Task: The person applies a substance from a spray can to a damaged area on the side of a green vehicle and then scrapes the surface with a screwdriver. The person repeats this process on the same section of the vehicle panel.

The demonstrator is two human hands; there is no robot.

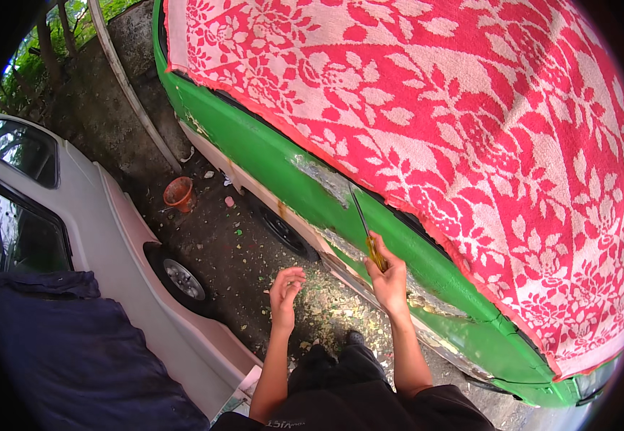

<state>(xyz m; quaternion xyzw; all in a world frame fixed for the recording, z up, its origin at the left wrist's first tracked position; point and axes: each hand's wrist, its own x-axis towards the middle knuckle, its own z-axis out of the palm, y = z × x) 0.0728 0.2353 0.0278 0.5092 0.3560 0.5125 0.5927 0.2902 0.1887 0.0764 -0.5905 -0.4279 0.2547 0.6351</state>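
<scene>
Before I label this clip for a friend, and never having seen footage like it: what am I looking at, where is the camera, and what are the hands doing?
This is one picture from a wide fisheye camera worn on a person's head, looking down, so straight edges bend. No machine here: two bare hands come in from below. The right hand grips a thin tool with a yellowish handle, its tip against the side of a green car, where the paint is scraped bare. A red and white floral cloth covers the car's top. The left hand hangs open, holding nothing. Paint flakes litter the ground. A white car and an orange pot are on the left.
</scene>
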